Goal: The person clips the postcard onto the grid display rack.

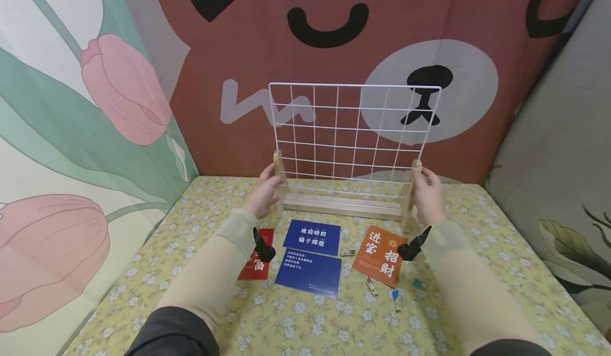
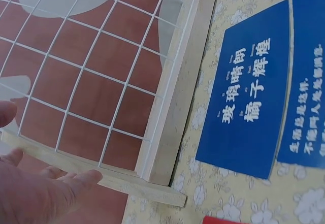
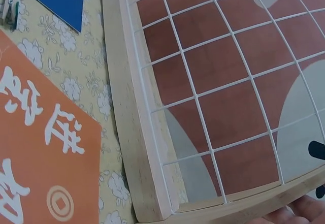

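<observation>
A white wire grid panel [image 1: 353, 117] stands upright in a wooden stand [image 1: 341, 206] on the table. My left hand [image 1: 264, 192] holds the stand's left post, with the thumb on one side and the fingers along the other; in the left wrist view, its fingers [image 2: 76, 186] lie against the wood. At the right post, my right hand [image 1: 428, 194] pinches the wood near its top. Only a few of its fingertips [image 3: 304, 209] show at the bottom edge of the right wrist view. The panel's lower edge meets the stand's base bar.
Two blue cards [image 1: 312, 237] lie before the stand, with an orange card [image 1: 380, 255] to their right. A red card [image 1: 262, 271] is partly behind my left wrist. Small clothespins [image 1: 371, 286], one with a blue piece [image 1: 395, 294], and a green piece [image 1: 417, 283] lie nearby.
</observation>
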Motion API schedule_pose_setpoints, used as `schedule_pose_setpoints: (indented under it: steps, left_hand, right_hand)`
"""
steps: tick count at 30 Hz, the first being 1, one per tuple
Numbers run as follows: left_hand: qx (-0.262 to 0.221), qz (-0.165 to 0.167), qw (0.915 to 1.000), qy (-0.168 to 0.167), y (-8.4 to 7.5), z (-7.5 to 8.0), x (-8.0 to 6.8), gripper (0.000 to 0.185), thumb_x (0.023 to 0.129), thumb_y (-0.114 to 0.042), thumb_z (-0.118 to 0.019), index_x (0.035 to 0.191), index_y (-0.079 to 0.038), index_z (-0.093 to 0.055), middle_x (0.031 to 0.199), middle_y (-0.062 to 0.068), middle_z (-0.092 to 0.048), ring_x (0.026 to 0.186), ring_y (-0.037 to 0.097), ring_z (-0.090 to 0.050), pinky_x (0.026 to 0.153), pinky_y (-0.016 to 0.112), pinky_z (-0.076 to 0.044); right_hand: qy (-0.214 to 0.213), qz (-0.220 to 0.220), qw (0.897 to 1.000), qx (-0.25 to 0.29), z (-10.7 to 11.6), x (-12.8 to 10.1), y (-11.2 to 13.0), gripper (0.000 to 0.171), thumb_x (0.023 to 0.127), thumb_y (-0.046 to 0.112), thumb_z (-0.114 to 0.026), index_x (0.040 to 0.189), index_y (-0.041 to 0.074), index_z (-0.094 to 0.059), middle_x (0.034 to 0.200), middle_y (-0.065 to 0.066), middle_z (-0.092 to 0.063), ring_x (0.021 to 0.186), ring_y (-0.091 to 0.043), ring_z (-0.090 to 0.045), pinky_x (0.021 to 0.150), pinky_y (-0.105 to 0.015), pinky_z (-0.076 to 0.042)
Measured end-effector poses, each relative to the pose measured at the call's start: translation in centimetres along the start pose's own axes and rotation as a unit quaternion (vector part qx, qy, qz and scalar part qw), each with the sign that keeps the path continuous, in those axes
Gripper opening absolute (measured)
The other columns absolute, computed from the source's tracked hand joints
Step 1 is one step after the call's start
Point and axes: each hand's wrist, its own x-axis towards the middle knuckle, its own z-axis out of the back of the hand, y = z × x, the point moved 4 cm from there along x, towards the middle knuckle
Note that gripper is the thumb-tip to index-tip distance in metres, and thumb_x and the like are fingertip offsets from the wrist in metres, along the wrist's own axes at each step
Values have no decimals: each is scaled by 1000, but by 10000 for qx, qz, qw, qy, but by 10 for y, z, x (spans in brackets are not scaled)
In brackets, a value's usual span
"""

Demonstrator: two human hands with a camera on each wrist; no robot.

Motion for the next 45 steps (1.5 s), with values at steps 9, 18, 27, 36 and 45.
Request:
schedule_pose_setpoints:
  steps: [9, 18, 27, 36, 45]
  left_hand:
    - [-38, -13, 10000, 2, 4, 15, -7, 70, 94, -11, -49, 153, -27, -15, 153, 10, -21, 140, 30, -22, 112, 58, -19]
    - [162, -29, 9999, -9, 3, 21, -19, 68, 96, -13, -48, 153, -30, -16, 153, 9, -23, 142, 30, -20, 112, 57, -19]
    - [145, 52, 9999, 40, 1, 25, -27, 71, 95, -13, -48, 154, -31, -13, 155, 10, -21, 143, 30, -20, 113, 54, -20]
    - [155, 136, 9998, 52, 2, 25, -37, 71, 95, -12, -47, 154, -34, -12, 155, 10, -22, 142, 29, -21, 113, 53, -21]
    - [377, 165, 9992, 7, 4, 26, -43, 70, 96, -14, -48, 153, -35, -14, 154, 8, -24, 141, 30, -25, 113, 52, -23]
  right_hand:
    - [301, 162, 9993, -167, -9, -4, -2, 72, 97, 55, -40, 153, 13, -24, 153, -17, -29, 135, -34, -34, 107, -53, -32]
    - [326, 253, 9991, -16, -14, -10, -1, 69, 98, 51, -40, 152, 11, -27, 151, -20, -32, 133, -36, -35, 104, -56, -34]
    - [300, 204, 9993, -11, -13, -20, 3, 65, 99, 49, -41, 151, 11, -30, 148, -22, -35, 132, -36, -36, 103, -58, -34]
    - [440, 204, 9988, -92, -9, -25, 3, 68, 98, 51, -40, 152, 12, -26, 151, -20, -30, 135, -35, -32, 105, -59, -31]
    - [570, 177, 9982, -21, -7, -32, 2, 69, 98, 52, -39, 154, 13, -22, 155, -20, -23, 141, -36, -23, 108, -60, -25]
